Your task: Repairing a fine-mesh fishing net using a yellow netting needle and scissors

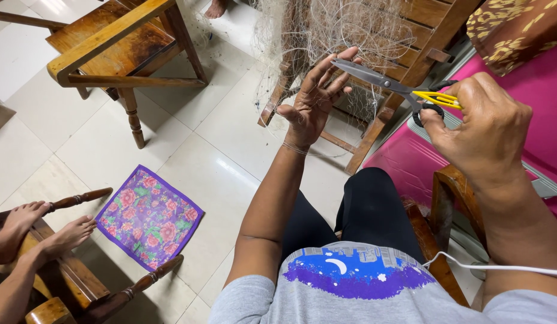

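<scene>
Scissors (386, 82) in right hand's (488, 129) closed grip, blades open.

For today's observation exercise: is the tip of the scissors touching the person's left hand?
Touching. In the head view, the scissors, held by the right hand, have their blade tip lying right against the raised fingers of the left hand, with no gap showing.

Wooden chairs (119, 45) on pale tiled floor (212, 150)
</scene>
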